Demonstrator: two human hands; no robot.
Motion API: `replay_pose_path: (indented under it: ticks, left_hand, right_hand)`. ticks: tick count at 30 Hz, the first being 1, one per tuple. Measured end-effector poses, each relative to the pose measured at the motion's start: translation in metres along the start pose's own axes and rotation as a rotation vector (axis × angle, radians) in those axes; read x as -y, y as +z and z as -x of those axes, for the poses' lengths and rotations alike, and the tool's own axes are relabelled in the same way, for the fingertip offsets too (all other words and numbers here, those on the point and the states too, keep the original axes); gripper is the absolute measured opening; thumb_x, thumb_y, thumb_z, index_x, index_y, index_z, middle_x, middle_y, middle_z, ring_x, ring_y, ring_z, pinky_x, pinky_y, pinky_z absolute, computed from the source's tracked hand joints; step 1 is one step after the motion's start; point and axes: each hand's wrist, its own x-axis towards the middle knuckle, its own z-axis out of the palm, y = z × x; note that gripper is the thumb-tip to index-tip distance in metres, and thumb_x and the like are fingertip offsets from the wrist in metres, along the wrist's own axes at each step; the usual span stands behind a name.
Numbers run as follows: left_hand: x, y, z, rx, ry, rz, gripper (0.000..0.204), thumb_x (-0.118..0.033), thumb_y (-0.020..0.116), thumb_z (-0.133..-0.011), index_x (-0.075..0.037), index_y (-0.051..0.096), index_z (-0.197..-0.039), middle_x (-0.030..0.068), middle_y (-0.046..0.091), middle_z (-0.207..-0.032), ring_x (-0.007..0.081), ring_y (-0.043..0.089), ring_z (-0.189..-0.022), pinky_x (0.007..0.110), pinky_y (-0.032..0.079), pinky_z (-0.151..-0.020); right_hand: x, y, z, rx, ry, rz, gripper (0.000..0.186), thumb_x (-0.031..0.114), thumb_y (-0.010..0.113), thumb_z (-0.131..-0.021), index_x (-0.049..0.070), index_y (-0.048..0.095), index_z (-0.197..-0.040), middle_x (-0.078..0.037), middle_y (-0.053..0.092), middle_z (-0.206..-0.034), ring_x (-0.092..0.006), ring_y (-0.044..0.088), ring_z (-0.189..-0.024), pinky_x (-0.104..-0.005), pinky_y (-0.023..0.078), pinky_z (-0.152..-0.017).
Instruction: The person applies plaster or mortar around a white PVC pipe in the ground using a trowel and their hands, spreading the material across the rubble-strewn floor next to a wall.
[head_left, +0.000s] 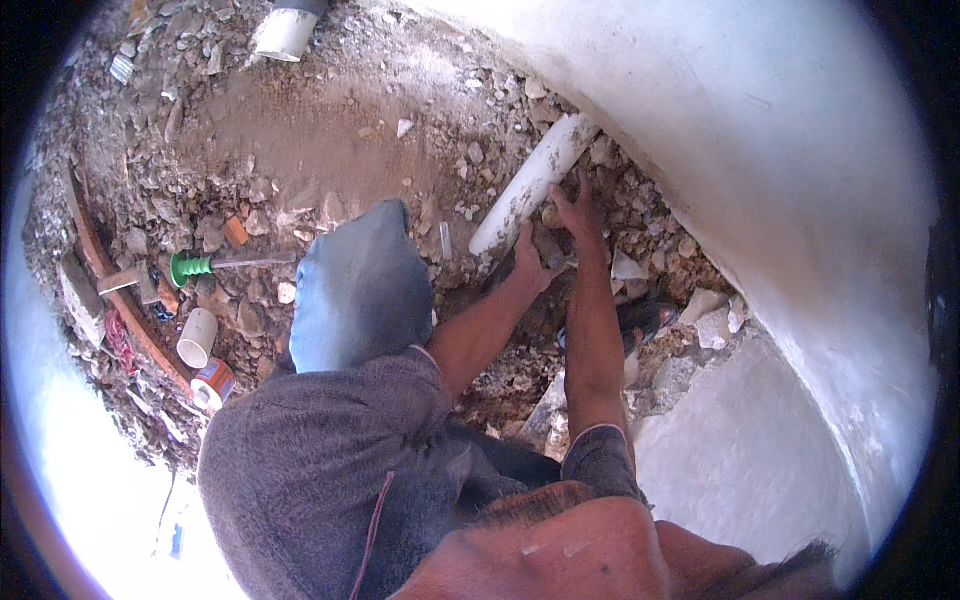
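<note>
The pipe [532,185] lies on rubble [655,235] at one o'clock, its far end by the wall [760,150]. The left hand [530,265] and right hand [581,213] are apart, along its four-o'clock side; whether either grips it, I cannot tell. A chisel [200,266] lies at nine o'clock.

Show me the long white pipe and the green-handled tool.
Long white pipe [535,185], head view: middle of its dirt-specked side.
Green-handled tool [230,263], head view: its shaft, near the handle.
</note>
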Motion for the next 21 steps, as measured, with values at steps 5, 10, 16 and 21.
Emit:
replay_pose_path:
  ticks: [5, 10, 16, 21]
  left_hand:
    - [-0.008, 0.029, 0.041, -0.045, -0.006, -0.042, 0.059, -0.055, 0.031, -0.087, -0.015, 0.044, -0.127, 0.0103, 0.049, -0.126, 0.0313, 0.047, -0.113, 0.054, 0.036, -0.094]
    - [-0.017, 0.002, 0.029, 0.047, -0.101, -0.093, 0.065, -0.064, 0.029, -0.084, -0.021, 0.041, -0.131, 0.0087, 0.042, -0.134, 0.0304, 0.04, -0.121, 0.059, 0.027, -0.099]
    - [-0.018, -0.022, 0.041, -0.115, -0.112, -0.297, 0.067, -0.065, 0.033, -0.084, -0.02, 0.035, -0.133, 0.0079, 0.041, -0.133, 0.0282, 0.04, -0.122, 0.057, 0.028, -0.099]
    - [0.003, 0.021, 0.058, 0.052, -0.166, -0.562, 0.062, -0.06, 0.036, -0.085, -0.018, 0.042, -0.13, 0.0105, 0.046, -0.129, 0.0311, 0.045, -0.117, 0.059, 0.033, -0.094]
  right_hand:
    - [-0.006, 0.014, 0.023, 0.127, 0.108, 0.162, 0.077, 0.05, 0.061, -0.075, 0.01, 0.034, -0.136, -0.025, 0.045, -0.128, -0.0417, 0.042, -0.119, -0.0448, 0.035, -0.098]
    - [-0.005, 0.023, 0.038, 0.093, 0.031, 0.183, 0.075, 0.045, 0.059, -0.077, 0.004, 0.033, -0.135, -0.025, 0.045, -0.128, -0.0412, 0.044, -0.117, -0.0452, 0.035, -0.098]
    - [-0.014, 0.022, 0.068, 0.29, 0.089, 0.254, 0.076, 0.048, 0.058, -0.077, 0.001, 0.036, -0.133, -0.025, 0.047, -0.126, -0.0392, 0.046, -0.115, -0.0433, 0.035, -0.098]
    - [-0.094, 0.015, 0.066, -0.144, 0.039, -0.024, 0.07, 0.049, 0.058, -0.077, 0.004, 0.043, -0.128, -0.016, 0.054, -0.116, -0.0274, 0.054, -0.102, -0.0385, 0.042, -0.087]
